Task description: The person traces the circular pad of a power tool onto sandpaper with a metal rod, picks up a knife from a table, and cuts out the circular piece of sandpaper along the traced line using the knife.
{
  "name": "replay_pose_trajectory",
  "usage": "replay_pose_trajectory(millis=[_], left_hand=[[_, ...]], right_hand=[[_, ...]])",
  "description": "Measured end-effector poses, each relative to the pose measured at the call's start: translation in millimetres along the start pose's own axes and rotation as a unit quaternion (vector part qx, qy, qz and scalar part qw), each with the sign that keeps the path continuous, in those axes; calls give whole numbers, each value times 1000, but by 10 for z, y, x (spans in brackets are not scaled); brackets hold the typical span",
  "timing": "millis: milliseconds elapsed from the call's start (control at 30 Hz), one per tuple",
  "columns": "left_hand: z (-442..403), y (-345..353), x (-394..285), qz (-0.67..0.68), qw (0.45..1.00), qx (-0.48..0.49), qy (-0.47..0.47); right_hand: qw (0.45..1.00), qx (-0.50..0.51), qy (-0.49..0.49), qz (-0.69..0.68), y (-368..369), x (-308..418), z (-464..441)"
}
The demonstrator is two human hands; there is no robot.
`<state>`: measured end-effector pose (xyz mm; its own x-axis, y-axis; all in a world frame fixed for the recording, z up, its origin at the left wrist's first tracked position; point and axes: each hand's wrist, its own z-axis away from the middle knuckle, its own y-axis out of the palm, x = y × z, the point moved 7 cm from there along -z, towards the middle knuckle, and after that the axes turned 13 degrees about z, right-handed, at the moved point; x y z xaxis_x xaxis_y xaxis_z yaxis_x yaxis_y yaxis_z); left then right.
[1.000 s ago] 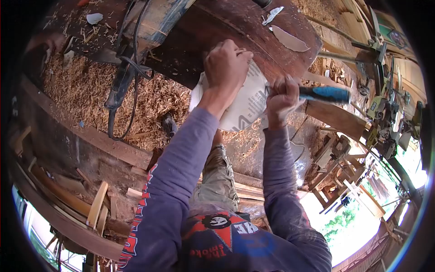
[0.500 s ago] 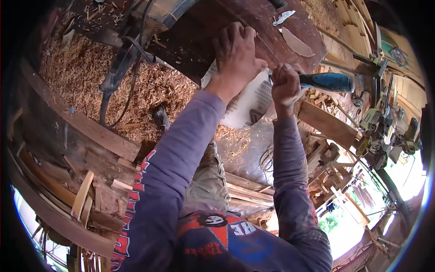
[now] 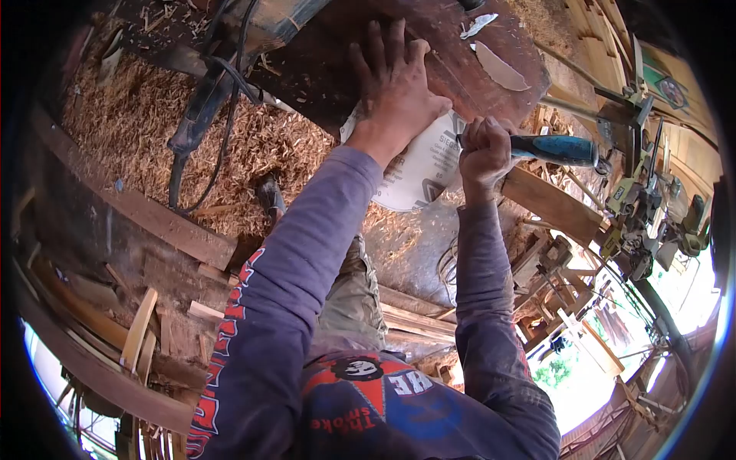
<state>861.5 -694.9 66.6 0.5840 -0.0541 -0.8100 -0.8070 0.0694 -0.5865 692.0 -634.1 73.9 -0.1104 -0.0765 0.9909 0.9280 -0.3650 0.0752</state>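
A sheet of sandpaper (image 3: 426,172), its pale printed back facing up, hangs over the near edge of the dark wooden workbench (image 3: 452,46). My left hand (image 3: 397,88) lies across its upper part with fingers stretched out and spread, the fingertips reaching onto the wood. At the sheet's right edge, my right hand (image 3: 486,149) is closed around a blue-handled tool (image 3: 558,149). The handle points right, while the working end near the paper is mostly hidden, so its kind cannot be told.
A torn pale piece of paper (image 3: 500,69) and a crumpled white scrap (image 3: 478,26) lie on the bench. To the left is a corded power tool (image 3: 201,111) above deep wood shavings (image 3: 130,130). Clamps (image 3: 625,199) and timber offcuts crowd the right side.
My left fingers have spread and reached a little farther up the wood. The right hand with the tool has shifted slightly down, and more of the sandpaper's print shows.
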Motion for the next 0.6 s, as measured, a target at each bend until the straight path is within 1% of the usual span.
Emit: replay_pose_trajectory(millis=[33,100,133,200,300,333,433,500,533,567,600], left_hand=[[9,13,22,0,1000,3,-2],[10,-2,8,13,1000,-17,16],[9,7,-15,13,1000,-17,16],[14,43,-43,-26,999,-21,-10],[-14,91,-56,-47,998,-5,-29],[-18,91,-54,-46,999,-4,-29],[-5,119,-83,-36,999,1,-24],[-2,-27,-174,-119,988,-95,24],[-34,-135,-236,-120,988,-95,24],[-81,-124,-212,-71,997,-2,-24],[-71,-74,-176,-20,993,93,-74]], right_hand=[[1000,-2,3,1,10,-10,14],[999,-43,12,19,-15,-11,20],[999,-43,12,19,-23,-20,14],[998,-63,21,13,-79,-69,22],[998,-57,20,-9,-103,-65,65],[999,-52,-5,3,-75,-4,76],[996,-86,1,22,-59,2,90],[996,-85,-3,16,-82,17,104],[996,-89,11,16,-122,-9,122],[995,-92,24,14,-135,-52,123],[995,-92,25,12,-95,-54,116]])
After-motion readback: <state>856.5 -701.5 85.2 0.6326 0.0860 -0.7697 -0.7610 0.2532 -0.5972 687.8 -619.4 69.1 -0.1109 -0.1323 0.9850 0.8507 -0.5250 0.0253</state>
